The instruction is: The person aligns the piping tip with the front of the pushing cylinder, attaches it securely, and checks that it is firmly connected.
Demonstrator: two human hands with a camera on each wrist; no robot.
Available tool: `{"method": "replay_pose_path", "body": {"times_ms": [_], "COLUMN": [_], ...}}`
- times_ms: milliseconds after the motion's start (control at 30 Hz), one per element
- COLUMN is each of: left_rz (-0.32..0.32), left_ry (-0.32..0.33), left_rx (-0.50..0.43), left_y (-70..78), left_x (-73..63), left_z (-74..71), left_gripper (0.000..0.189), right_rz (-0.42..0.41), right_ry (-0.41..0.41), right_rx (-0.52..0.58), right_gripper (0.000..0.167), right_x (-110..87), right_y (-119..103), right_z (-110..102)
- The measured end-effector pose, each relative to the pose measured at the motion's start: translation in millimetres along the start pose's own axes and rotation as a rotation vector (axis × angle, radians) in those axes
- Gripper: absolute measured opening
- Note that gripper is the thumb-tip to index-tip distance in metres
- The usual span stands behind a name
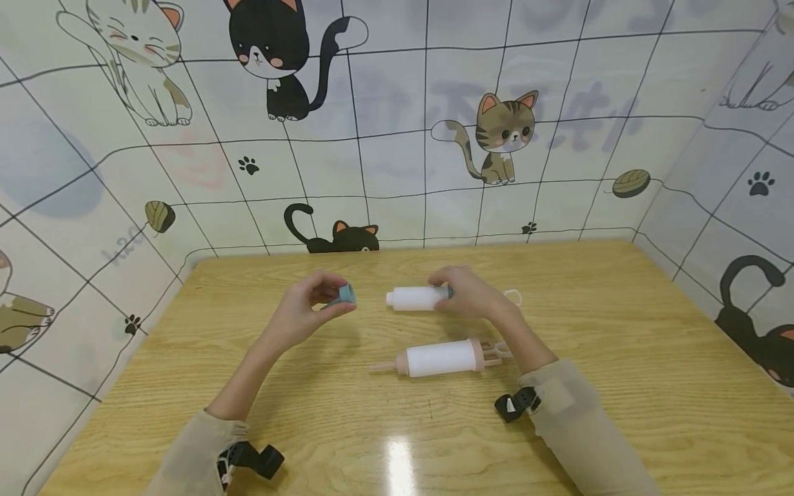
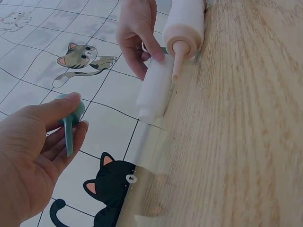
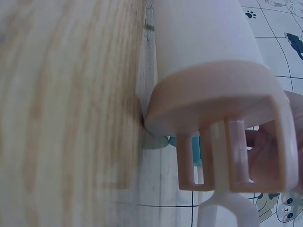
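My left hand (image 1: 302, 308) pinches a small teal nozzle (image 1: 347, 295) between thumb and fingers, above the table's left half. A thin spout on the nozzle (image 2: 69, 135) points down in the left wrist view. Across from it, my right hand (image 1: 466, 292) holds a white syringe barrel (image 1: 412, 299) by its teal end, its narrow white tip towards the left hand. A white ring handle (image 1: 513, 297) shows past the right hand. Nearer me lies a second syringe (image 1: 440, 359), white with beige ends, a thin beige spout and a plunger handle; neither hand touches it.
The wooden table (image 1: 347, 427) meets a cat-patterned, tiled-look wall covering (image 1: 397, 165) at its back and sides. In the right wrist view, the beige frame (image 3: 236, 156) of the second syringe hides much of the right hand's work.
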State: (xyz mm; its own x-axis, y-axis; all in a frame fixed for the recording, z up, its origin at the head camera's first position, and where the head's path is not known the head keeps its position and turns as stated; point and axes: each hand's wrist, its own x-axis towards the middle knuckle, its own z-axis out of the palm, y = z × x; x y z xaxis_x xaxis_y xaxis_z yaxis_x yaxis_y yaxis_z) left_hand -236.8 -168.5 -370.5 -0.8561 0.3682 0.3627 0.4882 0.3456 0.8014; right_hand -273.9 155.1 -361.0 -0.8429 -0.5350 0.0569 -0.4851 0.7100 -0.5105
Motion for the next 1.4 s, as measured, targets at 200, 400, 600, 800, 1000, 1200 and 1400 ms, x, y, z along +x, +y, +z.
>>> {"method": "replay_pose_path", "body": {"times_ms": [200, 400, 600, 800, 1000, 1200, 1400], "left_rz": [-0.005, -0.01, -0.025, -0.035, -0.027, -0.031, -0.035], "left_ry": [-0.007, -0.013, -0.017, -0.027, -0.03, -0.032, -0.034], "left_rx": [-0.004, 0.0, 0.0, -0.008, -0.013, -0.019, -0.021], "left_y": [-0.7, -1.3, -1.0, -1.2, -1.7, -3.6, -4.0], "left_x": [-0.5, -0.1, -0.4, -0.2, 0.3, 0.7, 0.3], "left_z": [0.3, 0.4, 0.1, 0.6, 2.0, 3.3, 3.8], "left_gripper": [0.034, 0.034, 0.033, 0.032, 0.032, 0.032, 0.032], "right_rz": [0.062, 0.082, 0.085, 0.034, -0.018, -0.045, -0.04], "right_ry": [-0.009, -0.024, 0.006, 0.095, 0.167, 0.173, 0.139], "right_rx": [-0.044, -0.087, -0.08, -0.093, -0.123, -0.129, -0.09], "right_gripper": [0.044, 0.045, 0.04, 0.042, 0.046, 0.045, 0.047], "right_x": [-0.7, -2.0, -1.9, 0.2, -2.8, -9.9, -18.4], "right_y": [3, 2, 3, 4, 1, -3, -7], "right_z": [0, -1, -3, -5, -11, -15, -19]}}
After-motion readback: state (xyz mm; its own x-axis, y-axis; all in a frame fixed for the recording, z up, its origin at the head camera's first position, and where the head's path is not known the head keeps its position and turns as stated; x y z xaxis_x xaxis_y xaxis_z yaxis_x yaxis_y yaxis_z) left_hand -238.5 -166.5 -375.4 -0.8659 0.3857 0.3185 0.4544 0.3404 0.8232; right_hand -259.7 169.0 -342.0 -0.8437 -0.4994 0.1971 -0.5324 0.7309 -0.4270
